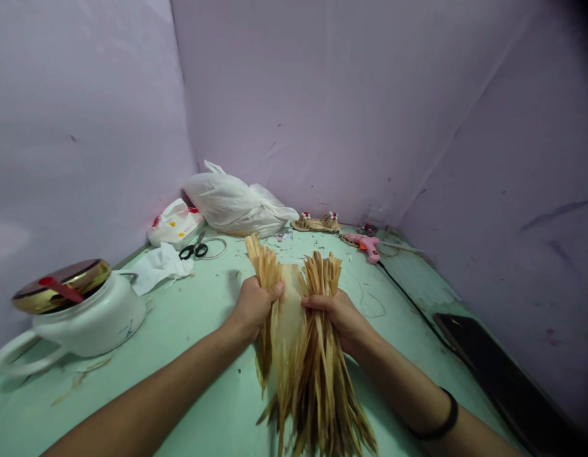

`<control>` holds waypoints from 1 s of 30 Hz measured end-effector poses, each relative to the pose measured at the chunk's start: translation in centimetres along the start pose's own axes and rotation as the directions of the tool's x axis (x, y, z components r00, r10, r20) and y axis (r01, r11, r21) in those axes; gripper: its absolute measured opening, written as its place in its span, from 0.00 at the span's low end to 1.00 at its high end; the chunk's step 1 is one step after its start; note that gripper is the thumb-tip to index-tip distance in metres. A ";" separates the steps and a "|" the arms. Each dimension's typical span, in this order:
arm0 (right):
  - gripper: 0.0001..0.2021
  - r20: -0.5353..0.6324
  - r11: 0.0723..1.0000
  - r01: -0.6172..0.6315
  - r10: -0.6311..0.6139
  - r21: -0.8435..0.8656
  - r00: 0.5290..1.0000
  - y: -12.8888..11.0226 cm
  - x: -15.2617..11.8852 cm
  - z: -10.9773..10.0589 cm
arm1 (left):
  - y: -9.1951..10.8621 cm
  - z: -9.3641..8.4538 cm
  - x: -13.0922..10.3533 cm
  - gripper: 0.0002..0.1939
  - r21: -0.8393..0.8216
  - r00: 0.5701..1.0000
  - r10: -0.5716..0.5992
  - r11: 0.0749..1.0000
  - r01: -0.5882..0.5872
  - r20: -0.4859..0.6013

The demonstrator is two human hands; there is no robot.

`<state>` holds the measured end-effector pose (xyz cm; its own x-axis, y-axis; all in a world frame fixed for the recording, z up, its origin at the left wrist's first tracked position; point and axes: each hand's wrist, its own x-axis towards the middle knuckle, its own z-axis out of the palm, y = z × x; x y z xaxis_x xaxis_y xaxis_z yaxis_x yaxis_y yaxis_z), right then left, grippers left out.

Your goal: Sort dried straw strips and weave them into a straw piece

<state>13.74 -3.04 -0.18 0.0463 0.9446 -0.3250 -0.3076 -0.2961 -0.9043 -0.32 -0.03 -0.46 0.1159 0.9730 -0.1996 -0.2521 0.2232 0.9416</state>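
Several tan dried strips (322, 368) hang in two bunches over the green table. My left hand (256, 304) is closed round the left bunch near its top, thumb on the front. Around the upper part of the thicker right bunch, my right hand (339, 314) is closed too, its thumb pressed across the strips. Between the hands a wide, pale flat piece (290, 304) spans the gap, with frayed strips below it. The lower ends of the right bunch fan out toward the front. My fingers behind both bunches are mostly hidden.
On the green table (199, 400) stand a white pot (96, 324) with a gold lid (65, 282), scissors (193, 251), tissues (177, 222) and a white bag (237, 203). A braided item (317, 223) and pink glue gun (365, 245) lie behind; a black phone-like slab (503, 381) lies right.
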 end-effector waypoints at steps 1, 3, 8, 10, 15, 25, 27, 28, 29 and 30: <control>0.06 -0.003 1.000 0.002 -0.002 -0.001 1.000 0.1 0.1 -0.1 | 0.0 0.0 0.0 0.13 0.004 1.000 0.004 1.000 -0.004 -0.010; 0.07 0.005 1.000 0.017 -0.017 -0.019 1.000 0.4 0.3 -0.3 | 0.0 -0.1 0.0 0.15 0.035 0.999 0.023 0.999 -0.022 -0.029; 0.14 0.086 0.999 0.017 -0.014 -0.043 0.996 0.6 0.4 -0.6 | 0.0 -0.2 -0.2 0.17 0.112 0.996 0.083 0.990 -0.084 0.015; 0.15 0.146 1.000 -0.022 0.022 -0.003 0.989 0.5 0.2 -0.5 | 0.0 -0.1 -0.3 0.18 0.081 0.997 0.070 0.994 -0.073 0.043; 0.21 0.247 0.991 -0.112 0.091 0.075 0.965 0.5 -0.1 -0.1 | -0.2 0.1 -0.2 0.18 -0.041 0.995 -0.006 0.999 0.010 0.097; 0.17 0.131 1.000 0.006 -0.004 -0.013 0.991 0.8 0.0 0.2 | -0.1 0.2 -0.2 0.17 -0.037 0.998 -0.034 0.999 0.036 0.058; 0.16 0.103 0.998 0.033 -0.028 -0.045 0.994 0.7 -0.1 0.4 | -0.1 0.3 -0.3 0.17 -0.039 0.998 -0.037 0.998 0.040 0.055; 0.15 0.091 0.998 0.042 -0.037 -0.056 0.995 0.7 -0.2 0.5 | -0.1 0.4 -0.3 0.17 -0.041 0.998 -0.039 0.998 0.041 0.055; 0.15 0.083 0.997 0.049 -0.044 -0.062 0.996 0.6 -0.3 0.6 | -0.2 0.4 -0.4 0.18 -0.043 0.998 -0.038 0.998 0.040 0.056; 0.15 0.071 0.996 0.054 -0.049 -0.068 0.996 0.6 -0.3 0.6 | -0.3 0.4 -0.4 0.18 -0.046 0.997 -0.036 0.998 0.039 0.062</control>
<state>12.93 -3.45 -0.45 -0.0065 0.9656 -0.2600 -0.2395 -0.2540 -0.9371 0.12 -0.50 -0.55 0.1843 0.9589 -0.2160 -0.2917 0.2632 0.9196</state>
